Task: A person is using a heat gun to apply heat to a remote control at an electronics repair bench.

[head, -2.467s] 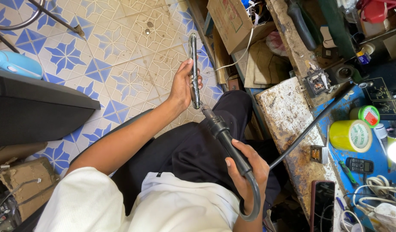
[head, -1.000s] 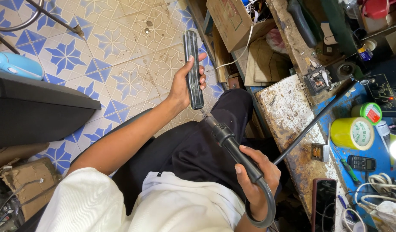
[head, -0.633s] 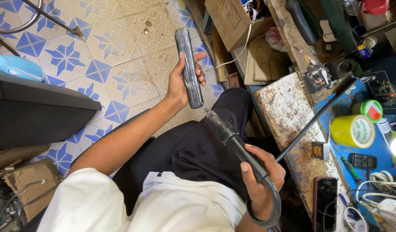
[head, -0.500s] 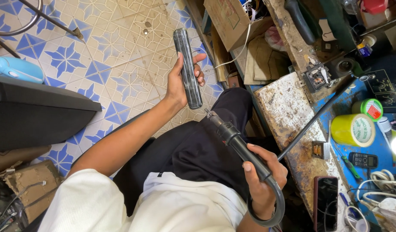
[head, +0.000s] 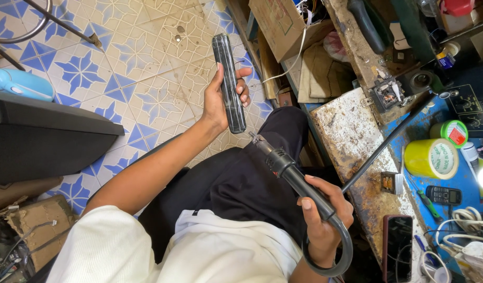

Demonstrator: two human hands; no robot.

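Note:
My left hand (head: 220, 99) grips a long, flat black phone-like device (head: 229, 78), held out over the tiled floor with its edge towards me. My right hand (head: 322, 220) holds the black handle of a hot-air tool (head: 283, 165) over my lap, its metal nozzle pointing at the lower end of the device, a small gap between them. The tool's thick black hose (head: 343, 251) loops below my right wrist.
A rusty metal bench top (head: 351, 136) stands at my right, with a dark phone (head: 397, 246), a small black keypad phone (head: 444, 195), a yellow tape roll (head: 432, 158) and cables (head: 461, 220). Cardboard boxes (head: 278, 21) sit beyond. A black case (head: 42, 141) lies at left on the blue-patterned tiles (head: 142, 68).
My left hand has turned the device and raised it a little. My right hand has slid back along the tool, and the hose loop has swung lower.

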